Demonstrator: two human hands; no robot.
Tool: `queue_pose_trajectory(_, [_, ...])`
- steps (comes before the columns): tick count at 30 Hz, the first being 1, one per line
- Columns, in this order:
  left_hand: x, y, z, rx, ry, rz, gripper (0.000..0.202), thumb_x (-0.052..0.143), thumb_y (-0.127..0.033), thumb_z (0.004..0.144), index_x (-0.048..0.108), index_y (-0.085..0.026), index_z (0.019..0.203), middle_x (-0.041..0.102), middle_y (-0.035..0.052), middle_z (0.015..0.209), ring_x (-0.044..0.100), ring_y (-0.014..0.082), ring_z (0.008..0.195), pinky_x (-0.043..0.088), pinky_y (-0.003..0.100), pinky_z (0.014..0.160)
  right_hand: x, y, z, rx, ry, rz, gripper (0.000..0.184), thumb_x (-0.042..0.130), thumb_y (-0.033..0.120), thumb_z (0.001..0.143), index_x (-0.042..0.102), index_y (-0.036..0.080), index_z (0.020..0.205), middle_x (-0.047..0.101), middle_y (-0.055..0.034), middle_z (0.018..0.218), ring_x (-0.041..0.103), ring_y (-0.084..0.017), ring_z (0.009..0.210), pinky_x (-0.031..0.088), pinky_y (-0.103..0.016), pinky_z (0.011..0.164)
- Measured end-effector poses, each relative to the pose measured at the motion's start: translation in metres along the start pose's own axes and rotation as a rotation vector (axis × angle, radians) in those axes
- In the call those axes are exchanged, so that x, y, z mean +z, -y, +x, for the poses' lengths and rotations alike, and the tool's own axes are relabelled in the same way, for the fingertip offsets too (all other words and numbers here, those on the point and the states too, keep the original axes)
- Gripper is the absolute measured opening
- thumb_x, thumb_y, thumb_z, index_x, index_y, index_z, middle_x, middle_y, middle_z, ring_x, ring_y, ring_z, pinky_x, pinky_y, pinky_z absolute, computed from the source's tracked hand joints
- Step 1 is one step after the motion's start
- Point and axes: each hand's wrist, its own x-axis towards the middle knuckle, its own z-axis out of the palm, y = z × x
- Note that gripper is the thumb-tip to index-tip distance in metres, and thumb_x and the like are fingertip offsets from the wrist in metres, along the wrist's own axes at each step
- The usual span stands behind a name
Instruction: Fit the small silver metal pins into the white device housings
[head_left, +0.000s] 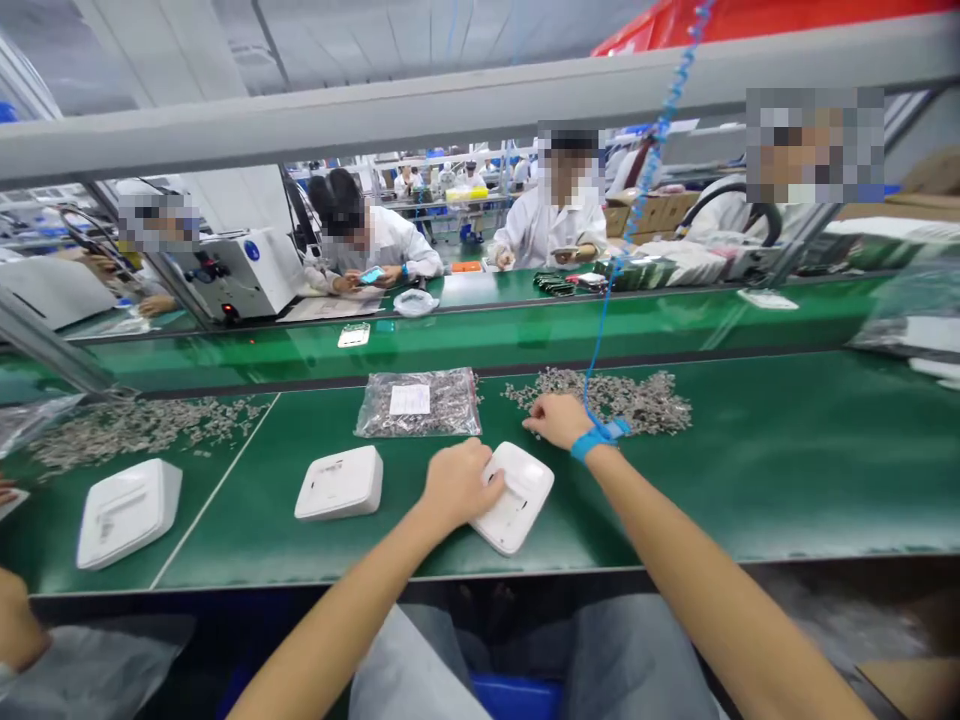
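My left hand (pixel 459 484) is closed on the left edge of a white plastic housing (pixel 519 500), its thumb lying across the top face. The housing rests tilted near the front edge of the green bench. Beyond it, my right hand (pixel 559 418) reaches to the near left side of a loose pile of small metal parts (pixel 649 402). Its fingers are curled together; whatever they pinch is too small to make out. A blue wrist strap (pixel 596 440) with a coiled cord circles my right wrist. To the left lies another white housing (pixel 341 483).
A clear bag of small metal parts (pixel 420 402) lies behind the housings. Left of a white line are another white housing (pixel 129 512), a second parts pile (pixel 150 430) and a neighbour's arm (pixel 19 620). A green conveyor (pixel 480 340) runs behind; co-workers sit across it.
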Motion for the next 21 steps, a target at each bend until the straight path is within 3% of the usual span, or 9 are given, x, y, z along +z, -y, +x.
queue_pose_trajectory(2, [0.017,-0.01,0.025,0.039,0.037,-0.134,0.021,0.06,-0.04,0.084,0.068,-0.022,0.088,0.066,0.0028,0.088,0.061,0.0187,0.081,0.039,0.028,0.065,0.01,-0.007,0.001,-0.025,0.023,0.023,0.009,0.073,0.017,0.079,0.069,0.015,0.072,0.068,-0.0061,0.073,0.063,-0.019,0.075,0.039,-0.026,0.065])
queue_pose_trajectory(5, [0.031,-0.002,0.057,0.097,0.106,-0.396,0.02,0.06,-0.039,0.085,0.069,-0.022,0.082,0.062,0.0002,0.075,0.056,0.0152,0.071,0.036,0.027,0.061,0.018,-0.015,0.0,-0.089,0.054,0.107,0.006,0.067,0.012,0.081,0.067,0.015,0.075,0.068,-0.0044,0.073,0.062,-0.016,0.072,0.041,-0.025,0.066])
queue_pose_trajectory(8, [0.043,0.011,0.076,0.009,0.003,-0.61,0.017,0.058,-0.031,0.086,0.067,-0.018,0.08,0.053,-0.0015,0.066,0.049,0.0125,0.063,0.036,0.026,0.061,0.017,-0.014,0.007,-0.189,0.087,0.28,0.011,0.059,0.022,0.088,0.065,0.015,0.083,0.066,-0.0028,0.078,0.061,-0.014,0.072,0.044,-0.024,0.066])
queue_pose_trajectory(10, [0.05,0.015,0.081,-0.092,-0.111,-0.698,0.015,0.061,-0.031,0.084,0.065,-0.017,0.088,0.052,-0.0025,0.068,0.047,0.0115,0.062,0.037,0.025,0.06,0.016,-0.005,0.015,-0.282,0.115,0.59,0.019,0.057,0.033,0.09,0.061,0.016,0.087,0.063,-0.0019,0.079,0.059,-0.014,0.071,0.045,-0.024,0.064])
queue_pose_trajectory(13, [0.056,0.017,0.079,-0.187,-0.195,-0.859,0.024,0.063,-0.036,0.086,0.06,-0.018,0.101,0.057,-0.0023,0.073,0.049,0.0103,0.059,0.039,0.024,0.058,0.018,0.01,0.025,-0.38,0.165,1.031,0.029,0.065,0.044,0.085,0.057,0.016,0.085,0.058,-0.0006,0.078,0.056,-0.014,0.07,0.046,-0.025,0.063])
queue_pose_trajectory(16, [0.057,0.018,0.076,-0.167,-0.22,-1.004,0.019,0.054,-0.034,0.093,0.06,-0.017,0.099,0.065,0.0014,0.079,0.058,0.0121,0.066,0.045,0.024,0.063,0.019,0.012,0.026,-0.392,0.202,1.151,0.028,0.068,0.043,0.086,0.057,0.017,0.086,0.056,0.0002,0.079,0.055,-0.013,0.07,0.047,-0.026,0.066])
queue_pose_trajectory(21, [0.055,0.014,0.074,-0.058,-0.249,-0.943,0.014,0.054,-0.028,0.094,0.063,-0.017,0.093,0.065,0.0011,0.076,0.061,0.0118,0.068,0.048,0.024,0.065,0.012,-0.012,0.02,-0.5,0.275,1.081,0.018,0.064,0.034,0.092,0.059,0.017,0.087,0.058,-0.0006,0.079,0.056,-0.012,0.068,0.047,-0.025,0.064])
